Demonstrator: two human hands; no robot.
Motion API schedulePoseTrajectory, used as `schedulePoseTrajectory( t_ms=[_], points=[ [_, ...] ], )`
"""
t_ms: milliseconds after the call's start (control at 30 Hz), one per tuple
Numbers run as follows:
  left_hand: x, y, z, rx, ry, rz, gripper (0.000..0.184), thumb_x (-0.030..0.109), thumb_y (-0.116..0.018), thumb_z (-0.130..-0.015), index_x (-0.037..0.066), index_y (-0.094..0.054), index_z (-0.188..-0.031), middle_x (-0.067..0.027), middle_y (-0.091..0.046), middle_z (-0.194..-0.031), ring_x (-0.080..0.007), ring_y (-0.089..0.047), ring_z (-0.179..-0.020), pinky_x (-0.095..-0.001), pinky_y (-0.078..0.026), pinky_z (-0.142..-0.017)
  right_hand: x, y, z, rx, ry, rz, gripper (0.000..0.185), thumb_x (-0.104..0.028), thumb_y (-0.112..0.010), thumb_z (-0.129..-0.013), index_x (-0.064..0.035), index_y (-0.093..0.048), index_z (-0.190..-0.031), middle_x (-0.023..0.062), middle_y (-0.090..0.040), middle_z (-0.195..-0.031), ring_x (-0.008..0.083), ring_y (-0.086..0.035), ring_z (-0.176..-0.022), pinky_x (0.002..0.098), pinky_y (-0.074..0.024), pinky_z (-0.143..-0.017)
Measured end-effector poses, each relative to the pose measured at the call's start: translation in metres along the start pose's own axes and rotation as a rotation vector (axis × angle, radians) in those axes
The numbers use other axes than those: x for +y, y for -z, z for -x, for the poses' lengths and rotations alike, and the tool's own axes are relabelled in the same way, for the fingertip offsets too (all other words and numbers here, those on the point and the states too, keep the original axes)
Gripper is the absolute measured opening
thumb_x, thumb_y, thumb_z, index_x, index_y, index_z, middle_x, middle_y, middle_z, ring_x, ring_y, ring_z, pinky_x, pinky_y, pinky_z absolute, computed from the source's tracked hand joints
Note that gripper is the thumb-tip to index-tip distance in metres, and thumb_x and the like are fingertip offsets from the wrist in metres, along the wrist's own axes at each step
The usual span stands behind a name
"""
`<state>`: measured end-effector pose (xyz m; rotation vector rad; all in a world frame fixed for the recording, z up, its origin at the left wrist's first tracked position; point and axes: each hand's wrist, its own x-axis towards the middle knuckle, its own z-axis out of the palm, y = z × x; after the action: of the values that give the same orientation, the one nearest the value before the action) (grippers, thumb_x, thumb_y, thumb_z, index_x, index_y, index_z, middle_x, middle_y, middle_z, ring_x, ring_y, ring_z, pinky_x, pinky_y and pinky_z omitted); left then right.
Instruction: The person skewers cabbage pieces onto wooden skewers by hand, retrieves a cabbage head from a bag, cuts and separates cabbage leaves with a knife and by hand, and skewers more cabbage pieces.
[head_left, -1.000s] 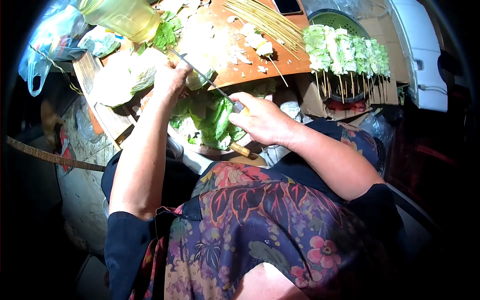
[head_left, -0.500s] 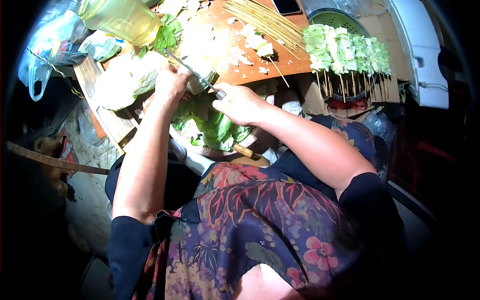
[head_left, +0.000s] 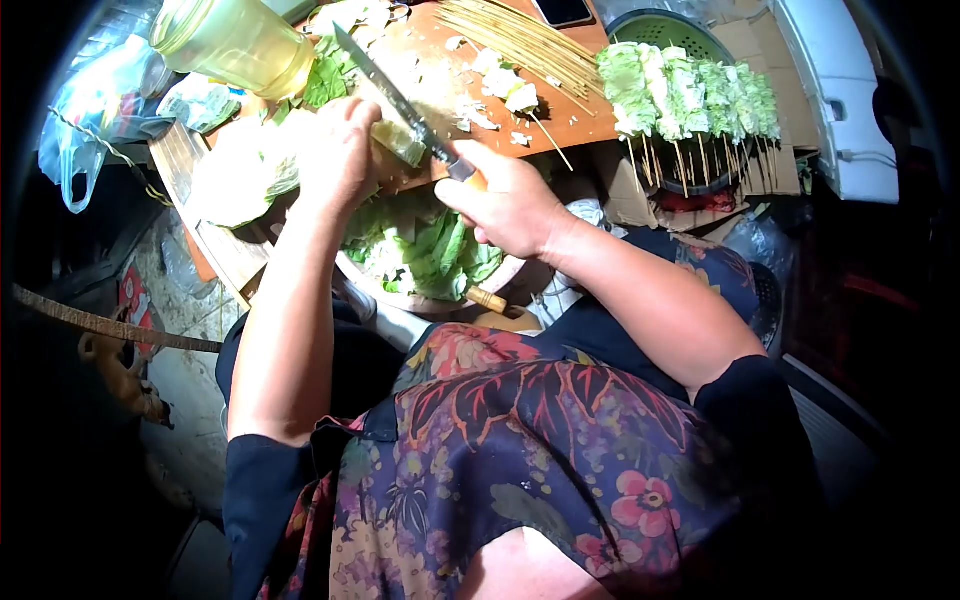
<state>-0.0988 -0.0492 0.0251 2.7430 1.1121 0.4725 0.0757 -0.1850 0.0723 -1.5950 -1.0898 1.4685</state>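
My right hand (head_left: 510,195) is wrapped around the handle of a knife (head_left: 385,88), its blade pointing up and to the left over the board. My left hand (head_left: 342,155) is closed against a pale cabbage piece (head_left: 403,145) at the near edge of the cutting board (head_left: 585,128); its fingertips are partly hidden. The blade passes just above this piece. To the left of that hand lies a larger cut cabbage (head_left: 245,175). Below both hands, a bowl (head_left: 375,287) holds loose green cabbage leaves (head_left: 425,250).
Bamboo skewers (head_left: 525,45) lie across the board's far side, near a phone (head_left: 563,11). Skewered cabbage (head_left: 690,95) rests on a green colander (head_left: 660,30) at right. A yellowish plastic container (head_left: 235,45) and a plastic bag (head_left: 100,115) stand at left.
My right hand has turned and raised the knife; its blade now points more steeply upward. My left hand has shifted slightly, staying by the cabbage piece.
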Motion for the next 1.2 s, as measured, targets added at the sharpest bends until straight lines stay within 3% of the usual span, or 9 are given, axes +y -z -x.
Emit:
schedulePoseTrajectory(
  t_ms=[67, 167, 333, 400, 433, 467, 533, 733, 1200],
  points=[
    [-0.003, -0.012, -0.004, 0.047, -0.121, 0.091, 0.027, 0.002, -0.059, -0.072, 0.008, -0.057, -0.098, -0.0121, -0.060, -0.107, -0.0348, -0.056, -0.104, -0.0429, -0.044, -0.091, -0.012, 0.007, 0.006, 0.033, -0.054, -0.053, 0.052, -0.025, -0.061, -0.089, -0.0022, -0.045, -0.132, -0.0002, -0.052, -0.068, 0.0063, -0.048, -0.050, 0.0218, -0.0429, -0.047],
    [-0.005, -0.016, -0.011, -0.245, 0.137, 0.277, 0.022, 0.007, -0.064, -0.073, 0.011, -0.055, -0.094, -0.0109, -0.059, -0.103, -0.0353, -0.058, -0.096, -0.0419, -0.048, -0.081, -0.018, 0.015, 0.012, 0.019, -0.122, -0.045, 0.050, -0.023, -0.060, -0.089, -0.0018, -0.044, -0.132, 0.0001, -0.051, -0.067, 0.0068, -0.047, -0.049, 0.0223, -0.0428, -0.047],
    [0.002, -0.026, -0.014, -0.142, 0.206, 0.205, 0.027, 0.017, -0.070, -0.075, 0.010, -0.056, -0.097, -0.0125, -0.060, -0.098, -0.0335, -0.059, -0.096, -0.0409, -0.048, -0.082, 0.007, 0.019, 0.011, 0.013, -0.114, 0.005, 0.053, -0.021, -0.059, -0.089, -0.0013, -0.041, -0.134, 0.0006, -0.051, -0.066, 0.0071, -0.048, -0.049, 0.0229, -0.0421, -0.046],
    [0.006, -0.034, -0.018, -0.100, 0.325, 0.177, 0.032, 0.018, -0.072, -0.074, 0.009, -0.057, -0.102, -0.0131, -0.061, -0.099, -0.0323, -0.059, -0.097, -0.0405, -0.048, -0.084, 0.009, 0.021, 0.011, -0.021, -0.207, 0.103, 0.048, -0.032, -0.059, -0.084, 0.0019, -0.051, -0.118, 0.0150, -0.065, -0.080, 0.0286, -0.064, -0.078, 0.0361, -0.0493, -0.076],
    [0.008, -0.035, -0.020, -0.067, 0.310, 0.194, 0.036, 0.019, -0.072, -0.075, 0.008, -0.057, -0.106, -0.0145, -0.063, -0.100, -0.0334, -0.060, -0.097, -0.0412, -0.048, -0.085, 0.008, 0.021, 0.012, -0.026, -0.235, 0.158, 0.049, -0.031, -0.058, -0.084, 0.0022, -0.051, -0.119, 0.0159, -0.066, -0.082, 0.0290, -0.064, -0.080, 0.0373, -0.0494, -0.077],
    [0.011, -0.036, -0.021, -0.068, 0.308, 0.195, 0.036, 0.019, -0.072, -0.075, 0.008, -0.057, -0.106, -0.0145, -0.063, -0.100, -0.0334, -0.060, -0.097, -0.0412, -0.048, -0.085, 0.008, 0.022, 0.013, -0.025, -0.236, 0.157, 0.049, -0.031, -0.058, -0.084, 0.0022, -0.051, -0.119, 0.0159, -0.066, -0.082, 0.0290, -0.064, -0.080, 0.0373, -0.0494, -0.077],
    [0.018, -0.036, -0.025, -0.039, 0.376, 0.312, 0.037, 0.020, -0.072, -0.074, 0.008, -0.057, -0.107, -0.0164, -0.064, -0.101, -0.0350, -0.061, -0.098, -0.0420, -0.049, -0.085, 0.010, 0.022, 0.013, -0.004, -0.177, 0.250, 0.054, -0.026, -0.059, -0.086, 0.0003, -0.045, -0.130, 0.0077, -0.059, -0.071, 0.0171, -0.058, -0.062, 0.0314, -0.0489, -0.063],
    [0.022, -0.035, -0.028, -0.048, 0.387, 0.290, 0.040, 0.018, -0.072, -0.075, 0.006, -0.057, -0.110, -0.0176, -0.065, -0.104, -0.0360, -0.061, -0.100, -0.0423, -0.049, -0.086, 0.004, 0.029, 0.012, -0.060, -0.215, 0.317, 0.053, -0.028, -0.056, -0.085, 0.0015, -0.046, -0.127, 0.0140, -0.062, -0.076, 0.0261, -0.062, -0.074, 0.0352, -0.0495, -0.073],
    [0.017, -0.037, -0.022, -0.049, 0.466, 0.310, 0.037, 0.015, -0.074, -0.075, 0.005, -0.059, -0.106, -0.0165, -0.067, -0.097, -0.0334, -0.064, -0.092, -0.0400, -0.050, -0.082, 0.026, 0.018, -0.031, -0.021, -0.183, 0.509, 0.047, -0.027, -0.057, -0.087, -0.0010, -0.049, -0.126, 0.0143, -0.063, -0.076, 0.0276, -0.062, -0.072, 0.0364, -0.0477, -0.069]
  ],
)
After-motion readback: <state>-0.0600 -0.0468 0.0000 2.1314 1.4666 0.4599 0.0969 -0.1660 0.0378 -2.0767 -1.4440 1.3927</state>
